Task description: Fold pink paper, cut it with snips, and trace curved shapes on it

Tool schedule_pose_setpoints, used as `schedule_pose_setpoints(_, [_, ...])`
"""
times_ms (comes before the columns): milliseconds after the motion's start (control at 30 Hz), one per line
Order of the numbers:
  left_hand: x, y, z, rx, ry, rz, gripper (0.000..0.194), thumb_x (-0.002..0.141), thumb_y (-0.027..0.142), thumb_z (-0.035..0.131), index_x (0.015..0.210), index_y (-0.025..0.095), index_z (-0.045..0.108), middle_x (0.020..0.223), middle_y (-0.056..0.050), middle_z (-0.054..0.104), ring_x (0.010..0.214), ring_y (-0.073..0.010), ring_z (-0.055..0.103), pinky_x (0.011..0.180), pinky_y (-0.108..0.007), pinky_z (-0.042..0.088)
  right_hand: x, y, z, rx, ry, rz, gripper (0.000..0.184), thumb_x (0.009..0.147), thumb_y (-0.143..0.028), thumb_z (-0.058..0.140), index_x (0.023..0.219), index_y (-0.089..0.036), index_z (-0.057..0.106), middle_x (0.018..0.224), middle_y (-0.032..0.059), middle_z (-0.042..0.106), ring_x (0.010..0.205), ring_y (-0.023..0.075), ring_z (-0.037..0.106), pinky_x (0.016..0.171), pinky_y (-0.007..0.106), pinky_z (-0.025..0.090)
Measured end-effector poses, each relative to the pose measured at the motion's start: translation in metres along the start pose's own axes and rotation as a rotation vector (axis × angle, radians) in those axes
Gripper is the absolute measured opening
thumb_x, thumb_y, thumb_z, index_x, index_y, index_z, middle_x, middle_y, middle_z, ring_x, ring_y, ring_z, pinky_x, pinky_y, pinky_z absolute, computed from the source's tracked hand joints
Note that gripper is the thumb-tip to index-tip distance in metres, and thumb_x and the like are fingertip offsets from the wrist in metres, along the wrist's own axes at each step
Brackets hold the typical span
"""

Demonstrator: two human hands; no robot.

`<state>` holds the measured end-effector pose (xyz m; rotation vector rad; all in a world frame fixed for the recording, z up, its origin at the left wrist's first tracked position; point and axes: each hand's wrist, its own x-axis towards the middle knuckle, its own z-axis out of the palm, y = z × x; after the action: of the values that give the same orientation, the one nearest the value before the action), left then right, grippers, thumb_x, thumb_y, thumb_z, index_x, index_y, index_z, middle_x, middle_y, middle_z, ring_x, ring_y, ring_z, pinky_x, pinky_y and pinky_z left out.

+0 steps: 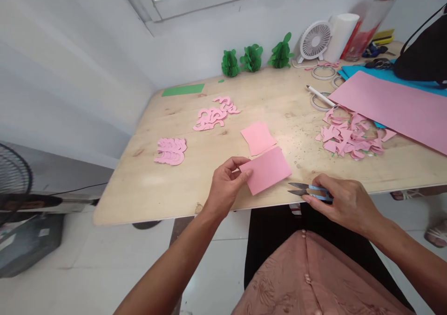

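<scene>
Between thumb and fingers, my left hand (228,182) pinches a pink paper rectangle (268,170) at its left edge, above the table's near side. My right hand (344,203) is closed around blue-handled thread snips (312,190); their two blades are spread and point left, just short of the paper's lower right corner. Just beyond the held paper lies more pink paper (257,138) with a wavy edge. Farther left are a stack of cut pink scalloped shapes (171,151) and a loose heap of curved pink cutouts (213,114).
Pink scraps (349,135) lie in a pile at right, beside a large pink sheet (394,107) over blue sheets. A white pen (321,96) rests on tape rolls. Green paper figures (251,58) and a small white fan (315,41) stand along the wall. A green strip (183,90) lies back left.
</scene>
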<state>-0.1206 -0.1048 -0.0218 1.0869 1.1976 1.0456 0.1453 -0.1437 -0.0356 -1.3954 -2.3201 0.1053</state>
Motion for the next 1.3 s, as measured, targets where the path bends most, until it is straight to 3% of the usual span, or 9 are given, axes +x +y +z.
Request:
schedule_pose_setpoints(300, [-0.003,0.002,-0.001,-0.070,-0.024,-0.051,0.024,0.071,0.033,0.075,0.086,0.018,0.063,0.088,-0.001,0.066,0.076,-0.0120,0.061,0.070,-0.024,0.049,0.014,0.001,0.005,-0.055,0.009,-0.047,0.027,0.087,-0.045,0.052,0.078,-0.019,0.052,0.057,-0.0026,0.057,0.046,0.0124,0.050,0.048,0.024,0.032])
schedule_pose_setpoints(433, [-0.002,0.001,-0.005,-0.046,-0.045,-0.043,0.020,0.072,0.033,0.074,0.078,0.018,0.062,0.078,0.000,0.063,0.072,-0.0119,0.059,0.068,-0.024,0.048,0.014,0.002,0.002,-0.078,0.026,-0.052,0.029,0.088,-0.046,0.051,0.076,-0.020,0.050,0.056,-0.0033,0.056,0.046,0.0123,0.049,0.046,0.024,0.030])
schedule_pose_setpoints(700, [-0.001,-0.002,-0.011,-0.006,-0.093,-0.033,0.021,0.074,0.035,0.072,0.077,0.019,0.060,0.078,-0.001,0.061,0.074,-0.0136,0.058,0.067,-0.025,0.048,0.018,0.006,-0.001,-0.126,0.065,-0.050,0.029,0.088,-0.047,0.051,0.076,-0.020,0.050,0.056,-0.0031,0.056,0.045,0.0119,0.050,0.046,0.024,0.029])
schedule_pose_setpoints(1033, [-0.002,-0.001,-0.005,0.001,-0.057,-0.016,0.021,0.073,0.036,0.072,0.077,0.019,0.060,0.078,-0.001,0.062,0.073,-0.0140,0.058,0.067,-0.026,0.048,0.025,-0.011,0.007,-0.061,-0.046,-0.133,0.025,0.089,-0.042,0.050,0.083,-0.019,0.054,0.062,0.0013,0.064,0.053,0.0162,0.059,0.050,0.026,0.032])
schedule_pose_setpoints(1167, [-0.004,-0.010,-0.001,0.094,-0.040,0.079,0.017,0.079,0.034,0.066,0.087,0.020,0.060,0.085,-0.002,0.063,0.079,-0.0158,0.060,0.071,-0.028,0.050,0.027,-0.021,0.019,-0.048,-0.060,-0.185,0.028,0.089,-0.040,0.050,0.101,-0.015,0.055,0.067,0.0029,0.068,0.058,0.0192,0.063,0.052,0.028,0.033])
schedule_pose_setpoints(1300, [-0.003,-0.021,-0.006,0.492,0.007,0.416,0.034,0.085,0.026,0.057,0.119,0.021,0.054,0.115,-0.009,0.059,0.107,-0.0203,0.057,0.091,-0.036,0.047,0.026,-0.023,0.023,-0.056,-0.086,-0.189,0.028,0.089,-0.041,0.050,0.100,-0.015,0.055,0.066,0.0028,0.068,0.055,0.0183,0.062,0.050,0.027,0.030])
